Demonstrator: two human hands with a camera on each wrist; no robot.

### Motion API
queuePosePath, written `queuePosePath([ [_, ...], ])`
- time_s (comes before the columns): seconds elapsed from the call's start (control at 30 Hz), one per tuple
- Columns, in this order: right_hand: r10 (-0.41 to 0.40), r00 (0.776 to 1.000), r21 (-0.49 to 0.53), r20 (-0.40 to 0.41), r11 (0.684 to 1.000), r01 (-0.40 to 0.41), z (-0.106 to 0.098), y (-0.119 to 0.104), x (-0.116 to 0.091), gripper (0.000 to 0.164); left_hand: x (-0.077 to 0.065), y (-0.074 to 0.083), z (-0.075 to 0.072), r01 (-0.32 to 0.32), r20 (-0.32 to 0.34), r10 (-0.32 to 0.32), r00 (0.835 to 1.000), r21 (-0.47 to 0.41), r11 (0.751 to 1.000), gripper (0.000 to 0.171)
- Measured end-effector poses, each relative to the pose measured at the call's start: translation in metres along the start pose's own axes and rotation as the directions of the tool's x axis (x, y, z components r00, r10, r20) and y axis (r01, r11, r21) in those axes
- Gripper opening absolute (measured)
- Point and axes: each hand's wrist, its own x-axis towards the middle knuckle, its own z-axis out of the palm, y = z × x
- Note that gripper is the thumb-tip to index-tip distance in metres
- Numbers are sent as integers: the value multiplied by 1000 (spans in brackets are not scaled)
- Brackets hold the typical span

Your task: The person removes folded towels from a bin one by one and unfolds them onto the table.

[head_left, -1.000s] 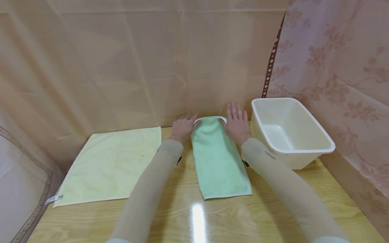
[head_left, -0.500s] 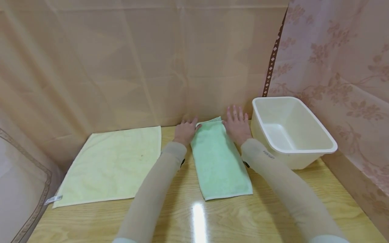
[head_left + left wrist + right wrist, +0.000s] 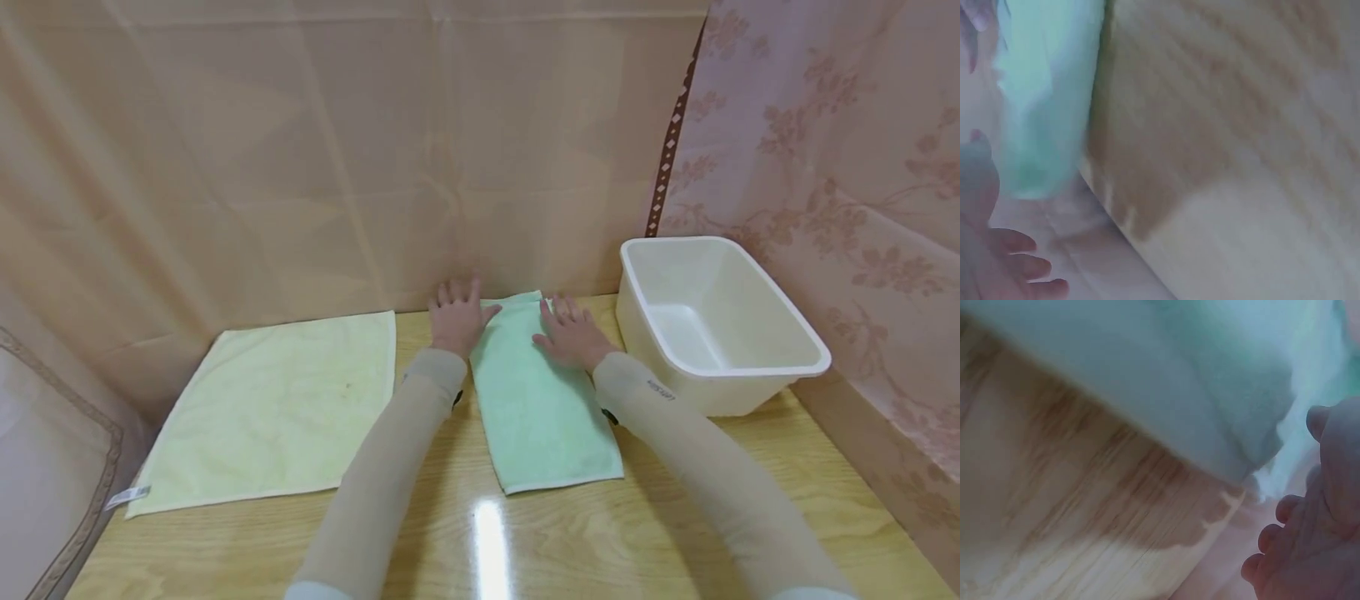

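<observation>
A mint-green towel (image 3: 543, 417), folded into a long strip, lies on the wooden table with its far end near the curtain. At its far left corner is my left hand (image 3: 456, 318), fingers spread and the thumb over the towel's edge. My right hand (image 3: 572, 335) lies over the far right edge, fingers extended and spread. In the left wrist view the green towel (image 3: 1047, 112) appears beside the left hand (image 3: 997, 262). The right wrist view has the right hand (image 3: 1316, 525) near the towel's uneven far end (image 3: 1266, 450); exact finger contact is unclear there.
A pale yellow towel (image 3: 277, 408) with a white tag (image 3: 127, 497) is spread flat on the left. To the right stands a cream plastic basin (image 3: 675, 367), close to my right forearm. A beige curtain (image 3: 375, 167) hangs along the table's back edge.
The towel's far end, raised and rounded earlier, now lies lower and flatter. My right hand has shifted toward me and inward onto the towel; the left has moved slightly, its fingers now straighter.
</observation>
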Motion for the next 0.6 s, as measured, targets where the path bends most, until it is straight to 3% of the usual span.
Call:
queuePosePath([
  [0.13,-10,1000,-8,20,1000,10,9,14,4,78,-5,2,6,52,116,-51,992,-10,999,86],
  [0.27,-18,999,10,35,1000,18,11,21,4,79,-9,4,8,52,167,-47,985,-25,998,83],
  [0.47,-3,999,-12,47,1000,4,-1,14,-10,74,-16,6,0,8,199,5,980,-66,998,79],
  [0.6,-8,1000,-9,19,1000,8,-12,4,-23,72,-28,13,-8,-60,204,75,976,-81,995,78],
])
